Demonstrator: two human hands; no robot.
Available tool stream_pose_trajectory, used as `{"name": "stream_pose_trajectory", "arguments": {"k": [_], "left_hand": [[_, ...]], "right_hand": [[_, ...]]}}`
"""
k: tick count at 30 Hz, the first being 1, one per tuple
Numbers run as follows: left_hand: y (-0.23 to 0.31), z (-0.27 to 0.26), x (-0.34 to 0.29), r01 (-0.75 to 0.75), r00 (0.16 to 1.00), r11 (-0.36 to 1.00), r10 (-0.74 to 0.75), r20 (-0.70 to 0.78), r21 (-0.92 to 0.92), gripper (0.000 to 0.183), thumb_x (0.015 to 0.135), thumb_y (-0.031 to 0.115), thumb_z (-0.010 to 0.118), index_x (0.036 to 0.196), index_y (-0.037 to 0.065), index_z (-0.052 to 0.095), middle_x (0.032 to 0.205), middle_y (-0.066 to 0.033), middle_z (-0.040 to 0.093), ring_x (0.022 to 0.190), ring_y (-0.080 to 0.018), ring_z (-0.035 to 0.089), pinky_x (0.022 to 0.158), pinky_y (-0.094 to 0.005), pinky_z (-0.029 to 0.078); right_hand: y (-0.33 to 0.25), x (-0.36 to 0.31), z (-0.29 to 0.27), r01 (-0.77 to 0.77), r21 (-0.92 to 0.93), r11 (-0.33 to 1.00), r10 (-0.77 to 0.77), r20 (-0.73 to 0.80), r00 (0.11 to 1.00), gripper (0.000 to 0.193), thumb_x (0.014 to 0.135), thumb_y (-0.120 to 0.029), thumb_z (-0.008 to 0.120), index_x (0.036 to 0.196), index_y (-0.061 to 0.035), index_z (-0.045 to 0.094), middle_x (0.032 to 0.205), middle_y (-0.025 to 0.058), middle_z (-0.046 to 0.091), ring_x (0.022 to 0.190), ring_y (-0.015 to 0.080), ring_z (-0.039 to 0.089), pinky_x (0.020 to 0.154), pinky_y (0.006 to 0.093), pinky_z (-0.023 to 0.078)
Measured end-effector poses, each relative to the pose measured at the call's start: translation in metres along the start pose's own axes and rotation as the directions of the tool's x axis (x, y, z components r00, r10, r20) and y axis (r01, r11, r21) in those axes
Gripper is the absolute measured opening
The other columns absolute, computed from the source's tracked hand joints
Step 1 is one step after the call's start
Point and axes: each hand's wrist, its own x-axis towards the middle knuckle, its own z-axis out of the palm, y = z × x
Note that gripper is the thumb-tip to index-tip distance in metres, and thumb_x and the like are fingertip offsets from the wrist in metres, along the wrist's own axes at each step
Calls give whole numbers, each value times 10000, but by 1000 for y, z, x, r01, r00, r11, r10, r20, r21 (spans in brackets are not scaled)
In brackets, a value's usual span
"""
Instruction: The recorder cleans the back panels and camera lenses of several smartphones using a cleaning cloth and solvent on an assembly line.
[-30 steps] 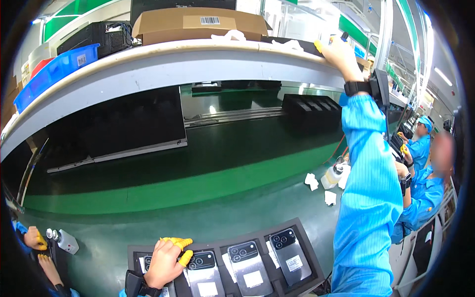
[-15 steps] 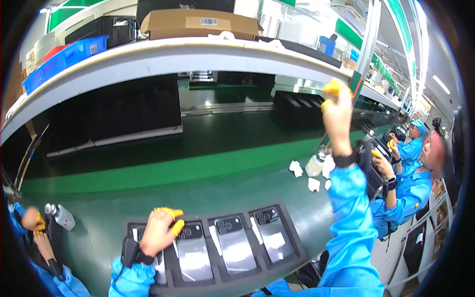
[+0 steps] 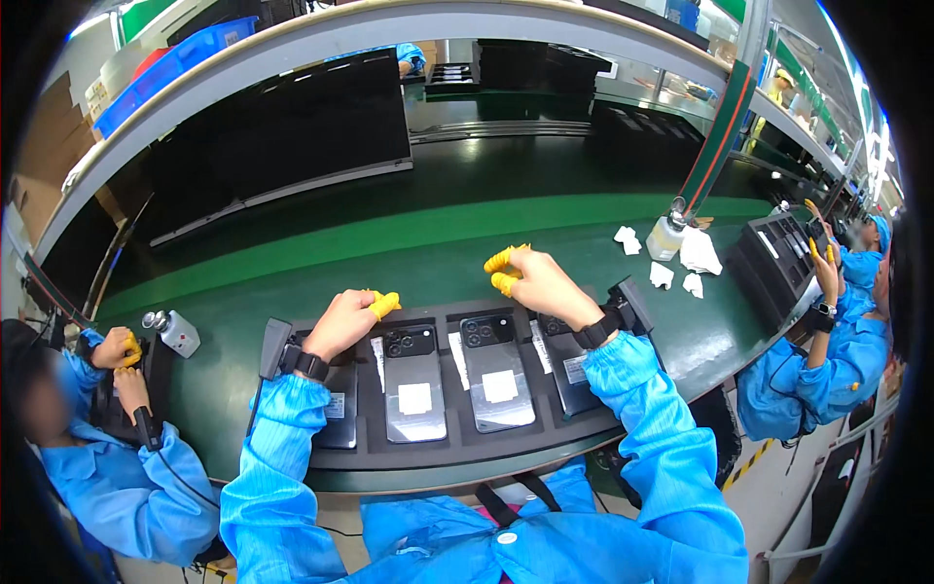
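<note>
A black tray [image 3: 452, 450] lies at the table's near edge and holds several dark smartphones [image 3: 417, 374], back side up, with white labels on them. White strips [image 3: 457, 360] stand beside some phones. Above the tray's left part is my left hand [image 3: 342, 323], its yellow-covered fingertips drawn together; whether anything is between them is hidden. My right hand [image 3: 545, 290] hovers over the far edge at the right, near the rightmost phone [image 3: 567, 370], which my wrist partly covers. Its yellow-covered thumb and forefinger are apart, with nothing seen between them.
A pump bottle [image 3: 665, 237] and crumpled white wipes [image 3: 700, 251] are at the right back. Another bottle [image 3: 177, 333] stands at left. Co-workers sit on both sides, the right one beside stacked black trays [image 3: 773, 273]. A shelf [image 3: 467, 21] spans overhead.
My right hand has come down from high at the right to above the tray. The left fingertips have drawn together. The view has shifted downward.
</note>
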Motion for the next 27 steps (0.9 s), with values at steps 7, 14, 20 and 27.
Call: {"name": "stream_pose_trajectory", "arguments": {"k": [7,14,20,27], "left_hand": [[-19,25,11,-106,990,960,78,-117,-260,233,1002,142,583,1055,-36,724,1014,-92,734,913,-167,698,795,-292,534],[-9,16,-1,-176,980,974,187,-69,145,196,967,123,630,1017,-33,737,976,-121,746,887,-183,682,807,-289,526],[-15,6,4,-178,983,972,168,-73,-154,245,1002,155,606,1074,-52,716,964,-107,726,898,-172,691,836,-285,541],[-32,-56,-32,-56,934,977,125,-336,207,273,938,206,648,1113,6,710,1028,-187,704,955,-303,667,844,-358,513]], "right_hand": [[11,-15,37,66,-17,998,-68,-134,989,196,880,-53,613,1030,36,703,984,224,700,934,370,675,854,416,532],[22,-12,40,293,-100,951,-301,-72,951,172,894,-85,630,1012,26,688,991,227,681,923,415,646,846,450,525],[15,-13,23,291,-136,947,-301,-61,952,210,865,-52,673,1067,0,695,1016,183,697,970,368,655,896,421,508],[33,-48,-53,-254,-361,897,194,-194,962,273,884,-170,694,1101,-5,714,1047,261,679,1031,417,628,941,463,479]]}}
